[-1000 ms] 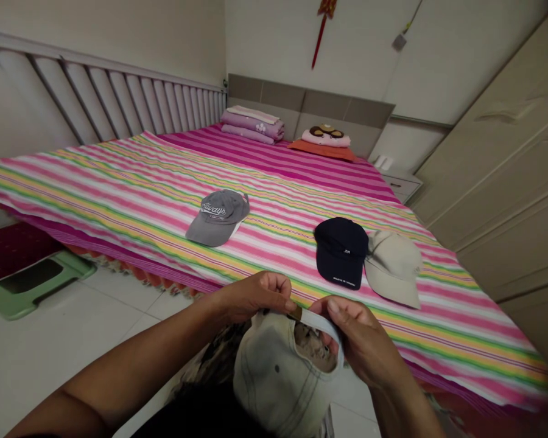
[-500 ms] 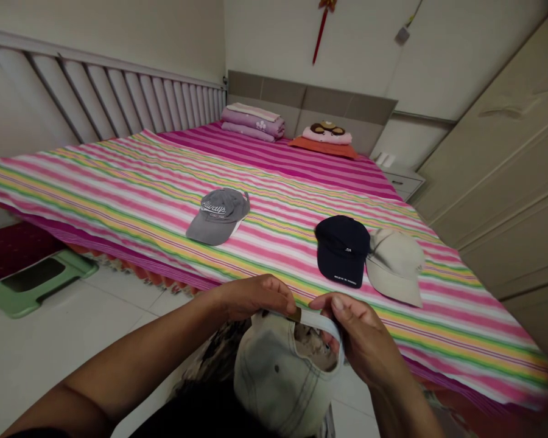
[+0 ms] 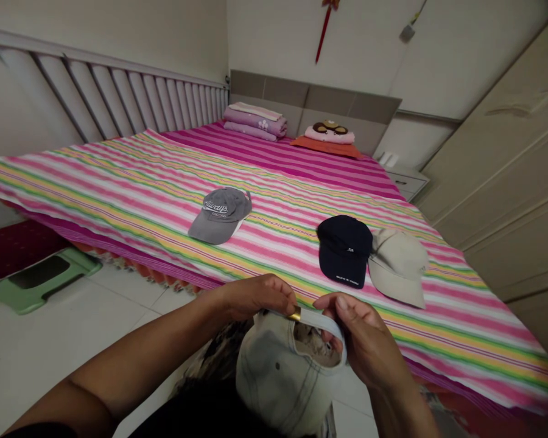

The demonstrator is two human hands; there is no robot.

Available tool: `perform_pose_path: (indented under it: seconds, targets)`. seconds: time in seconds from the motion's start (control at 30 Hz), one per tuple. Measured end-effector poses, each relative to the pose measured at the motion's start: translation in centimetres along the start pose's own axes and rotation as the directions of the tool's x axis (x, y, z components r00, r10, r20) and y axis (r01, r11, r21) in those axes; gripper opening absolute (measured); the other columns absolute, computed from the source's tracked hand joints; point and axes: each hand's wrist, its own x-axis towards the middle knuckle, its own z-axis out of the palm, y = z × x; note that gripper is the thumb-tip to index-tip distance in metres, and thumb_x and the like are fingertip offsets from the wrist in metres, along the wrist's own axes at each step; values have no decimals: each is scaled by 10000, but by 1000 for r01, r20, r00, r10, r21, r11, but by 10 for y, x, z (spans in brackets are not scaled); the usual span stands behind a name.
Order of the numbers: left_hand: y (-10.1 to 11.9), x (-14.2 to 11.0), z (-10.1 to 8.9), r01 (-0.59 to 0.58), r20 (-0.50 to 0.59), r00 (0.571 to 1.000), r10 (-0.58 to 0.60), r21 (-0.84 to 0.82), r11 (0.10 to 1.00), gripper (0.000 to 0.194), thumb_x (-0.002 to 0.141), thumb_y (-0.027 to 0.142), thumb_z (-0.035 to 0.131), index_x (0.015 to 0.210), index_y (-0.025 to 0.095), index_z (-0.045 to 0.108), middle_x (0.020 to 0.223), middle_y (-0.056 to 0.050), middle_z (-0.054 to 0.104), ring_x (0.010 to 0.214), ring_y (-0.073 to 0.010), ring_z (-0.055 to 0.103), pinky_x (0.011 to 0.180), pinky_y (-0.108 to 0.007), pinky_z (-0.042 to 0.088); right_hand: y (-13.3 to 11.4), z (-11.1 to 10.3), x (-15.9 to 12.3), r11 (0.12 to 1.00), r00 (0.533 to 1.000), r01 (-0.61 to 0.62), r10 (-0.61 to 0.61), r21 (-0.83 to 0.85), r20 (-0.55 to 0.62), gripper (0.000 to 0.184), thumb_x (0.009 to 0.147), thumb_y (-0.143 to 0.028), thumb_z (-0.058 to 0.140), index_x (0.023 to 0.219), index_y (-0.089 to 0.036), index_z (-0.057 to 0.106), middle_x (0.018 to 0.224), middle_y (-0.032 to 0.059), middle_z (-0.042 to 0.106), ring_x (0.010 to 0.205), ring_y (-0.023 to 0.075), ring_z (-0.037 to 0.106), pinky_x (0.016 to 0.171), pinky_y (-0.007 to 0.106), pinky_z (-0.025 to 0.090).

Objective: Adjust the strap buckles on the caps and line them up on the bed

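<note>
Change: the surroundings sit slightly farther right than a second earlier, consistent with a small head turn; the bare left hand and bare right hand keep nearly the same pose, and the small brass-coloured metal clasp now catches brighter light.
Broad cloth striped in pink, white, yellow and green: lies spread out, probably as a level resting place for three caps.
Low green plastic stool: stands at far left, clear of the hands.
Worn, pale grey-green cloth cap: at lap level, before the cloth's near edge; its back faces the person, presumably to keep the rear opening in reach. Whether the lap supports it cannot be told.
Beige cloth cap and navy-blue cloth cap: side by side, touching.
Grey cloth cap with white script: well apart, to the left; all three brims point roughly personward, perhaps for legibility.
Right hand: fingers curl through the opening, thumb narrowly apart from forefinger, seemingly to support the loop.
Left hand: fingers closed narrowly, pinching the cap beside the clasp, apparently to steady it.
White fabric strap: arches between the hands.
Clasp: just beside the left thumb tip.
</note>
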Motion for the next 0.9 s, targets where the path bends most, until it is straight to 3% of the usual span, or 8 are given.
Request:
perform_pose_path:
  seconds: [0.33, 0.53, 0.7, 0.77, 0.9]
  targets:
    - [-3, 2, -2, -43, 15, 999, 43, -28, 999, 182, 552, 253, 674, 622, 106, 592, 505, 33, 495, 433, -38, 374, 435, -174, 250, -2, -1, 2, 997, 999, -16, 19, 71, -49, 291, 723, -437, 598, 781, -153, 628, 438, -18, 537, 319, 49, 354, 342, 170, 273]
    - [-5, 10, -15, -60, 68, 995, 75, -203, 977, 202, 514, 242, 689, 602, 94, 584, 481, 17, 513, 409, -55, 414, 421, -178, 296, 0, -17, 12, 994, 986, -110, 112, -24, 122, 355, 722, -462, 591, 887, -149, 607, 530, 5, 591, 412, 88, 478, 399, 184, 334]
    - [-3, 15, -29, -102, 79, 988, 133, -312, 944, 217, 551, 243, 697, 611, 72, 578, 533, -14, 556, 459, -73, 489, 487, -183, 359, 11, -36, 22, 985, 935, -174, 161, 13, 317, 357, 586, -417, 721, 727, -111, 604, 616, 19, 599, 496, 91, 497, 488, 203, 359]
    - [-2, 16, -31, -102, 102, 985, 140, -315, 944, 244, 563, 260, 706, 642, 58, 593, 559, -31, 579, 485, -86, 518, 522, -194, 385, 14, -37, 26, 983, 933, -162, 126, 80, 338, 360, 541, -397, 749, 709, -120, 591, 615, 16, 596, 497, 97, 491, 497, 214, 362]
    - [3, 17, -28, -120, 161, 971, 179, -320, 940, 283, 566, 282, 721, 680, 49, 607, 600, -50, 606, 530, -106, 550, 566, -212, 408, 10, -32, 31, 977, 963, -87, 32, 195, 267, 366, 496, -411, 763, 647, -148, 559, 511, -23, 521, 423, 81, 418, 441, 202, 321]
